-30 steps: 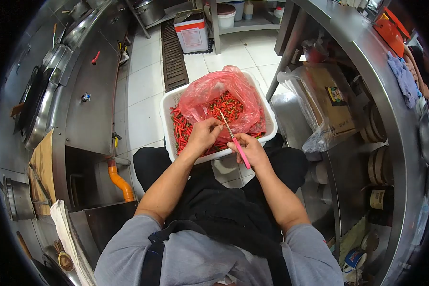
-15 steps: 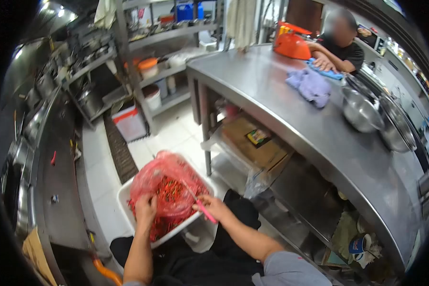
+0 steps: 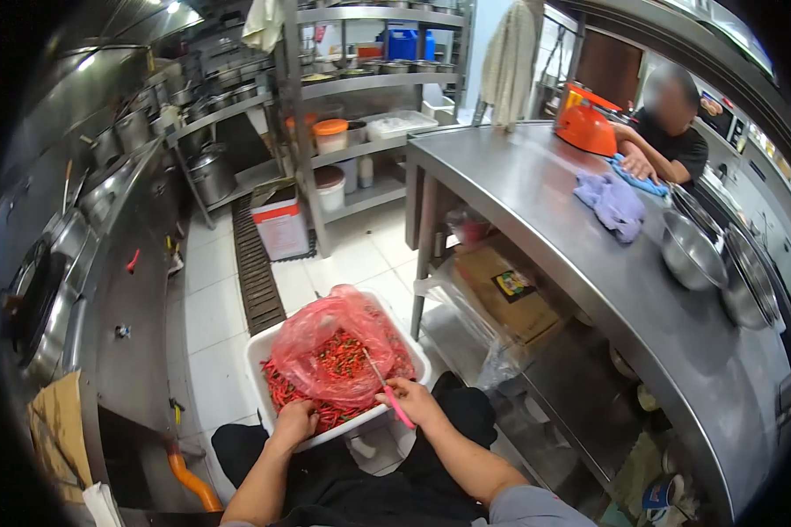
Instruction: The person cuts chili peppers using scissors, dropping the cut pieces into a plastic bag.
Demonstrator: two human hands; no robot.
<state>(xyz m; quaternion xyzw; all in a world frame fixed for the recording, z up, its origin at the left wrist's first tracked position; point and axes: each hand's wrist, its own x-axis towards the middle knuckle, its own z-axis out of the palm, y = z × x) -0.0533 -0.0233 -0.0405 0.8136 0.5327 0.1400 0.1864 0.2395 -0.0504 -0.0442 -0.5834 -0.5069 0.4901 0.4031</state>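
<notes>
A white plastic bin (image 3: 257, 353) stands between my knees, full of red chilies (image 3: 330, 413). Inside it, a crumpled pink plastic bag (image 3: 303, 338) lies open on top, with small cut red and green chili pieces (image 3: 343, 356) in it. My right hand (image 3: 416, 404) grips pink-handled scissors (image 3: 399, 407) at the bin's right side, their blades pointing over the bag. At the near left of the bin, my left hand (image 3: 295, 423) is down at the loose chilies, its fingers bent together. What those fingers hold is too small to make out.
To the right runs a steel table (image 3: 501, 176) with an orange scale (image 3: 587, 123), a purple cloth (image 3: 611, 204) and metal bowls (image 3: 693, 253). A person (image 3: 677, 132) leans on its far side. A cardboard box (image 3: 510, 290) sits beneath. Steel counter (image 3: 136, 307) at left.
The view has tilted up and shifted, so the bin sits lower and further right. My left hand has moved from the bag's edge down to the loose chilies; the scissors stay in my right hand.
</notes>
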